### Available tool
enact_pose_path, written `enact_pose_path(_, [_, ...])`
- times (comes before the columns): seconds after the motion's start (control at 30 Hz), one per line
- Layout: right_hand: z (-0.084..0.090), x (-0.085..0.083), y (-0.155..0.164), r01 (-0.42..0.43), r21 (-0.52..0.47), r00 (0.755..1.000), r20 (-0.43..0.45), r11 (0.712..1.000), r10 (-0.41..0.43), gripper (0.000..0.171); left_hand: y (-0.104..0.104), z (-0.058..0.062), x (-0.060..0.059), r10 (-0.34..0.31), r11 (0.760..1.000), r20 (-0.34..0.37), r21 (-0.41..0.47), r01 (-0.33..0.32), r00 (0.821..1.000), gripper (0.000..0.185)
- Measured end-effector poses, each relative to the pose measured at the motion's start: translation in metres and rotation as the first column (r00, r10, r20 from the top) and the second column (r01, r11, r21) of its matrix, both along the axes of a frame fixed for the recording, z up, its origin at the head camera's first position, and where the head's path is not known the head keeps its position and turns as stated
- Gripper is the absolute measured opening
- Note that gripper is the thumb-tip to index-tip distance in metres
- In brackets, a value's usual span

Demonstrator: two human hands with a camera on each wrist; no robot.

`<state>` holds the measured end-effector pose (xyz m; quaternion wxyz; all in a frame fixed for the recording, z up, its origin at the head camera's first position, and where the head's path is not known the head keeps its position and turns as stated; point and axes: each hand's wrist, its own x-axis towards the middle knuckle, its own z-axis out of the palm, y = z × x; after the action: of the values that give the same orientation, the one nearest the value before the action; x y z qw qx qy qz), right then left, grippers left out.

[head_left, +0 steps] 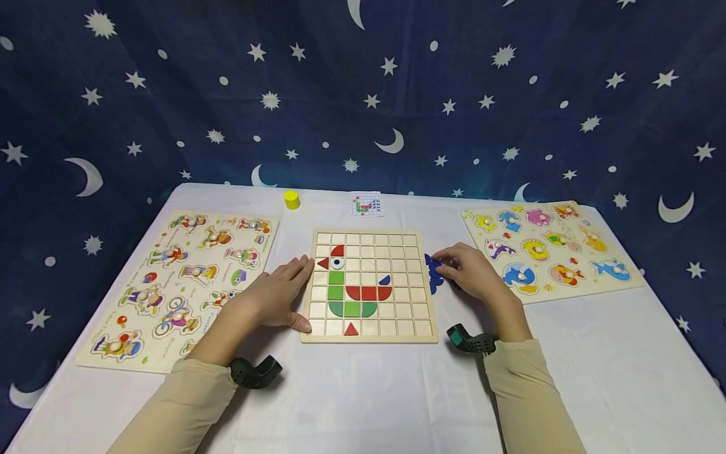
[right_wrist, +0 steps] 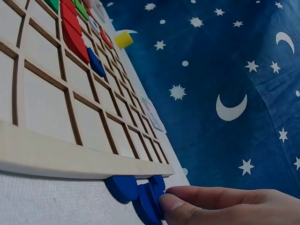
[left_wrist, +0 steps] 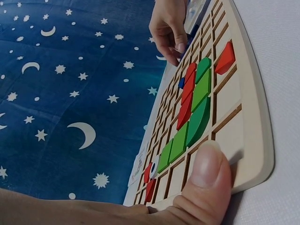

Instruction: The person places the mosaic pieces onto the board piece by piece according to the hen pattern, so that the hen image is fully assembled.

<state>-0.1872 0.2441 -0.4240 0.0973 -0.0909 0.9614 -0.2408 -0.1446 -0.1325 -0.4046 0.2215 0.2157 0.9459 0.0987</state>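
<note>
**Colours and patterns around the pale wooden grid board**

The pale wooden grid board point(head_left: 370, 287) carries red, green and blue shapes plus a white tile with a dark eye ring. Just right of it lie the dark blue flat pieces point(head_left: 433, 274). Beyond its far left corner stands a small yellow cylinder point(head_left: 292, 199). Left of it lies a cream puzzle board of many-coloured figures point(head_left: 181, 284), right of it a cream puzzle board of bright animals point(head_left: 547, 249). Under it spreads a white tablecloth point(head_left: 363, 397); behind hangs a navy cloth with white stars and moons point(head_left: 363, 94).
</note>
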Motion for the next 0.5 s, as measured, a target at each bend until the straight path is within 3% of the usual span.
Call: enact_pose_path(0.5, [-0.0021, -0.0016, -0.0016, 0.053, -0.038, 0.999, 0.012, 0.998, -0.052, 0.016, 0.0003, -0.0005, -0.0013, 0.003, 1.0, 0.014, -0.013, -0.003, 1.0, 0.122])
